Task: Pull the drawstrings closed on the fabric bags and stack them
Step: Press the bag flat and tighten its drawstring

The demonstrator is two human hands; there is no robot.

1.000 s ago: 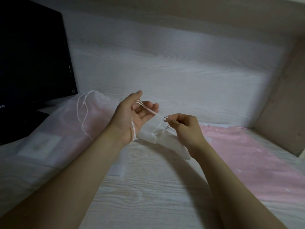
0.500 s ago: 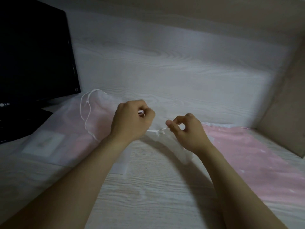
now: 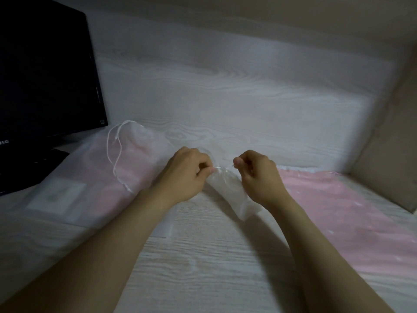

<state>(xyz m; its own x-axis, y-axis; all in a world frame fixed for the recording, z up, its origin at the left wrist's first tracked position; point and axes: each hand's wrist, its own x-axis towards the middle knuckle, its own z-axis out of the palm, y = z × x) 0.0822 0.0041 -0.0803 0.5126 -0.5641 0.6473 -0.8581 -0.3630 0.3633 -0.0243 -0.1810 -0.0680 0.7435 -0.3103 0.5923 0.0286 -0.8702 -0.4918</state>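
Note:
A small sheer white fabric bag [image 3: 232, 195] is lifted above the table between my hands, its gathered mouth pointing up. My left hand [image 3: 185, 175] pinches the white drawstring at the mouth from the left. My right hand [image 3: 257, 175] pinches the string from the right, fingers curled. A larger sheer white bag [image 3: 94, 177] with pink contents lies flat at the left, its loose drawstring [image 3: 115, 154] looped over it.
A black monitor [image 3: 45, 86] stands at the far left on the white wood-grain table [image 3: 203, 256]. A pink cloth [image 3: 349, 222] lies at the right. A brown board [image 3: 392, 143] walls off the right side. A white panel stands behind.
My left hand has curled from open fingers onto the string. Both hands have come closer together at the bag's mouth, and the slack string between them has shortened.

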